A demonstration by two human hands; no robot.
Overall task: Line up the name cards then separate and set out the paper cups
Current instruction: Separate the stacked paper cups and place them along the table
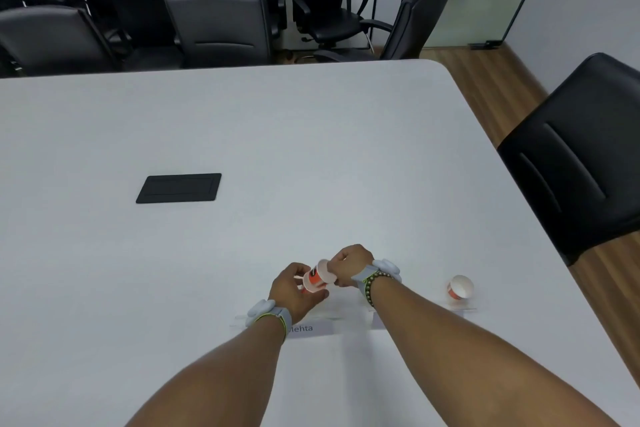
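A short stack of orange-and-white paper cups (318, 279) lies sideways between my hands, just above the white table (311, 149). My left hand (292, 288) grips its base end. My right hand (348, 265) grips the rim end. A single paper cup (460, 287) stands upright on the table to the right. A clear-stand name card (308, 328) reading "Mehta" sits at my left wrist, partly hidden. Two more name cards lie in the same row: one (377, 321) under my right forearm, and one (462, 310) in front of the single cup.
A black cable hatch (179, 188) is set flush in the table at mid left. Black office chairs (218, 24) line the far edge, and one black chair (585, 156) stands at the right side. Wood floor (485, 69) shows past the table's rounded far right corner.
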